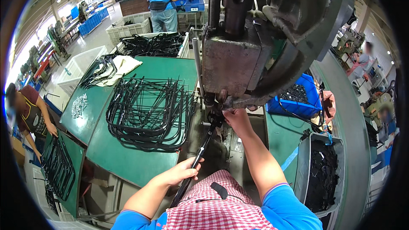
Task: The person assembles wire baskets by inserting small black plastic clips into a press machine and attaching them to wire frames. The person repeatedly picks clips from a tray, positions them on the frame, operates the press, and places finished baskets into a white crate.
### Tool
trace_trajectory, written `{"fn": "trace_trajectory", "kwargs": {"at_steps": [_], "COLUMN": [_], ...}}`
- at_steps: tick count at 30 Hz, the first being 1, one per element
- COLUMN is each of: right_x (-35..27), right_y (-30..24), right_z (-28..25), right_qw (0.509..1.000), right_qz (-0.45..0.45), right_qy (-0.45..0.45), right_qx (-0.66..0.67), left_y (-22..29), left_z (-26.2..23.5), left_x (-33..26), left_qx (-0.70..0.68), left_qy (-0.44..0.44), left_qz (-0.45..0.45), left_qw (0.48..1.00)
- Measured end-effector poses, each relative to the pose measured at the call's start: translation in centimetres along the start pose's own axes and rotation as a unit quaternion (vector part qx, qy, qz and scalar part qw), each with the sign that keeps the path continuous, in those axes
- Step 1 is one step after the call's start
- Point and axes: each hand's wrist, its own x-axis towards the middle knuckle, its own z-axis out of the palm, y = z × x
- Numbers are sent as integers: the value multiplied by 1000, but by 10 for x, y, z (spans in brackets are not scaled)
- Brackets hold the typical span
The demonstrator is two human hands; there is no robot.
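Observation:
My left hand (184, 171) is closed round a long black metal tube frame (203, 145), which slants up from my lap to the tooling of a heavy grey press (237, 61). At the frame's far end, my right hand (237, 120) reaches in under the press ram with its fingers pinched together. Whatever lies between those fingertips is too small and dark to make out. The frame's tip sits at the press's lower tooling (215, 117), partly hidden by the ram and my fingers.
A pile of black wire frames (145, 113) covers much of the green table (128, 162) on the left, beside loose small silvery parts (79, 106). On the right stand a blue bin (313, 106) of dark parts and a grey bin (341, 162). A co-worker (36, 115) handles frames at far left.

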Motion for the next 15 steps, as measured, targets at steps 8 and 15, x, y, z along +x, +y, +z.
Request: {"fn": "trace_trajectory", "kwargs": {"at_steps": [8, 15], "right_x": [-101, -203], "right_y": [86, 140], "right_z": [-28, -75], "right_qw": [956, 939], "right_qz": [19, 275], "right_qy": [139, 55], "right_qx": [256, 200], "left_y": [19, 41], "left_z": [6, 56], "left_x": [-72, -149], "left_qx": [177, -33], "left_qy": [-115, -287], "left_qz": [20, 244], "left_qw": [977, 926]}}
